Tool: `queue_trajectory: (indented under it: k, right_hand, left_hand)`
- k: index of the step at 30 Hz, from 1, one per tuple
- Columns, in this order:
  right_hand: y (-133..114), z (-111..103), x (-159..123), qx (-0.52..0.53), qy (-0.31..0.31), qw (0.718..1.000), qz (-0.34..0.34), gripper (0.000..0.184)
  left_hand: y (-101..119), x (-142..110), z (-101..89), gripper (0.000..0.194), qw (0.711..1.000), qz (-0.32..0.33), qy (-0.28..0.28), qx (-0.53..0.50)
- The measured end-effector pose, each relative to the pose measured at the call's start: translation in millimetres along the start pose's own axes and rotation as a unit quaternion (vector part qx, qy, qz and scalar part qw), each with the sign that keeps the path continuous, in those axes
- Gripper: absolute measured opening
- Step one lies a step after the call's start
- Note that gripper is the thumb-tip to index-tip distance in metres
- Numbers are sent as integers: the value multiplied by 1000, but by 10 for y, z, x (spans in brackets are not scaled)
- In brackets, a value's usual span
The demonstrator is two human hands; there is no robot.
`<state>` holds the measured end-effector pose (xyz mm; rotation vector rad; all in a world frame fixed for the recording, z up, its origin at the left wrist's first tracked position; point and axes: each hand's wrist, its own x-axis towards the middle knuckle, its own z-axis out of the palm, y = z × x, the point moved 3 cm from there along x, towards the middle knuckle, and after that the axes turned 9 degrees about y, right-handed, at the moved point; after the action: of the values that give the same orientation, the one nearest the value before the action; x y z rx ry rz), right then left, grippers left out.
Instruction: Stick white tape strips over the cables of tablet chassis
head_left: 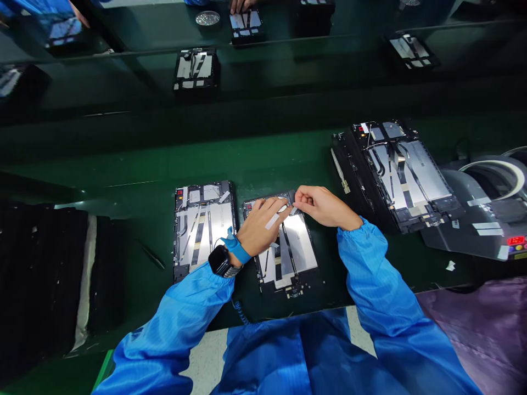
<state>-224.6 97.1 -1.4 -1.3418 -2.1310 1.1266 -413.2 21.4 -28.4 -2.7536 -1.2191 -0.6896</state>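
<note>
From the head camera, the person's left hand [263,225], wearing a black smartwatch [220,260] and a bright blue wrist strap [237,248], and right hand [323,207] both grasp the upper edge of an opened black tablet with silver inner panels [290,247]. Their fingers curl towards each other over its dark top corner, and anything pinched between the fingertips is too small to tell. A narrow white tape strip [272,221] clings to the back of the left hand. The tablet lies flat on a glossy dark green bench mat [255,164], between the person's ribbed blue smock sleeves [382,280], with a coiled blue cord [241,310] hanging below the wrist strap. Just to its left lies a second opened black tablet with silver panels [203,225], partly behind the left hand. To the right, a third opened black tablet with silver panels [395,175] sits tilted beside a round grey tape dispenser with a red digital display [486,186]. Slim dark tweezers [152,255] lie near a stack of black foam sheets [41,274]. Across the bench, a co-worker's hand [242,4] rests at a further opened tablet [246,26], near a shallow round glass dish [208,18].
</note>
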Motion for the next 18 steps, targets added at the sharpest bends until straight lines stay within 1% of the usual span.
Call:
queue_trajectory:
  k: [4,9,18]
  right_hand:
    - [30,14,16,-2,3,1000,-15,14]
    - [118,29,54,-26,8,1000,11,13]
    - [168,59,82,-23,4,999,38,12]
  left_hand:
    - [4,-5,1,56,1000,-1,2,7]
    - [9,2,-7,56,1000,7,7,5]
    - [3,-12,-3,57,1000,3,6,-2]
